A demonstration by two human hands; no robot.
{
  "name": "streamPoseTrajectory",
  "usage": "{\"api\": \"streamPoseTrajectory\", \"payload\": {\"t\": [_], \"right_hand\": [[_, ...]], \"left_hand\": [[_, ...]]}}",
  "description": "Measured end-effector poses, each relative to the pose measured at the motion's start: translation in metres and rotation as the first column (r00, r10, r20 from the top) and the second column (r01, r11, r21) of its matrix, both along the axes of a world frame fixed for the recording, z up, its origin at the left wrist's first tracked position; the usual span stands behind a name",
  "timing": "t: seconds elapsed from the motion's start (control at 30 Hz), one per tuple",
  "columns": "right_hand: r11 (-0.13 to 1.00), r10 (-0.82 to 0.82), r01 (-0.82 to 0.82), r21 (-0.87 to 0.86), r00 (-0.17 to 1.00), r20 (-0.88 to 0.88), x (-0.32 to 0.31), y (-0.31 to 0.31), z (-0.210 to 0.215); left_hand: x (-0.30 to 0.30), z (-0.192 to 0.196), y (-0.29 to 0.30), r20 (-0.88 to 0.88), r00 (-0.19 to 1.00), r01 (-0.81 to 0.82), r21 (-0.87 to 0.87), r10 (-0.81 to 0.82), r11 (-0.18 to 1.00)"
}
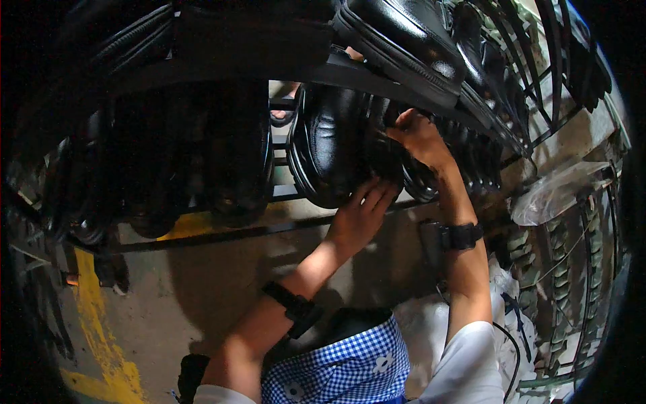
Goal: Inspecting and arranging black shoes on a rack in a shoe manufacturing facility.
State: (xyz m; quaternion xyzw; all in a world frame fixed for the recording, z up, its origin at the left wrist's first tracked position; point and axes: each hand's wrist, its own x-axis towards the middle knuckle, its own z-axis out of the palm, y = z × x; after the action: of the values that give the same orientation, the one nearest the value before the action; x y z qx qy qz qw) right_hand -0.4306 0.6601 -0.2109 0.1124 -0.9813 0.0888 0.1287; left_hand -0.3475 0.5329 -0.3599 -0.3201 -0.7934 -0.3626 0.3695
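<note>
A black leather shoe point(385, 151) stands on the lower shelf of a dark rack, its toe toward me. My left hand point(363, 212) reaches in from below, its fingers curled round the toe. Higher up, on the shoe's right side, my right hand point(424, 138) is closed with thumb and forefinger drawn together. Whatever is between those fingertips is too dark and small to make out. Close on the left stands another glossy black shoe point(326, 145), apart from my hands. Both my wrists carry black straps.
An upper shelf edge point(256, 71) with more black shoes point(410, 44) crosses above my hands. Several dark shoes point(235, 155) fill the shelf on the left. At the right hangs a clear plastic bag point(558, 195) near racks of small parts point(558, 269). Yellow lines point(94, 316) mark the floor.
</note>
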Motion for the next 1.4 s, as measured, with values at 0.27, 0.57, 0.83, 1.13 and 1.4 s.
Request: {"api": "streamPoseTrajectory", "payload": {"t": [0.27, 0.57, 0.83, 1.13, 1.4], "right_hand": [[0.996, -0.079, 0.073, 0.051, 0.99, 0.116, 0.004, 0.01, -0.001], [0.811, 0.152, -0.329, -0.484, 0.917, -0.37, 0.0, 0.016, -0.046], [0.576, 0.158, 0.005, -0.817, 0.98, 0.117, 0.015, 0.007, -0.03], [0.981, -0.192, 0.175, -0.082, 0.923, -0.334, 0.038, 0.074, -0.07], [0.96, 0.031, -0.052, -0.275, 0.997, -0.077, 0.035, 0.117, -0.078]], "left_hand": [[-0.003, -0.003, -0.001, 0.01, 0.998, 0.066, 0.05, -0.066, 0.997], [0.002, 0.003, -0.001, 0.007, 0.998, 0.069, 0.047, -0.069, 0.997], [-0.003, 0.0, 0.0, 0.109, 0.991, 0.071, 0.102, -0.082, 0.992], [-0.003, 0.002, -0.002, 0.118, 0.992, 0.05, 0.042, -0.054, 0.998], [-0.002, 0.006, -0.006, 0.057, 0.998, 0.011, -0.027, -0.009, 1.0]]}}
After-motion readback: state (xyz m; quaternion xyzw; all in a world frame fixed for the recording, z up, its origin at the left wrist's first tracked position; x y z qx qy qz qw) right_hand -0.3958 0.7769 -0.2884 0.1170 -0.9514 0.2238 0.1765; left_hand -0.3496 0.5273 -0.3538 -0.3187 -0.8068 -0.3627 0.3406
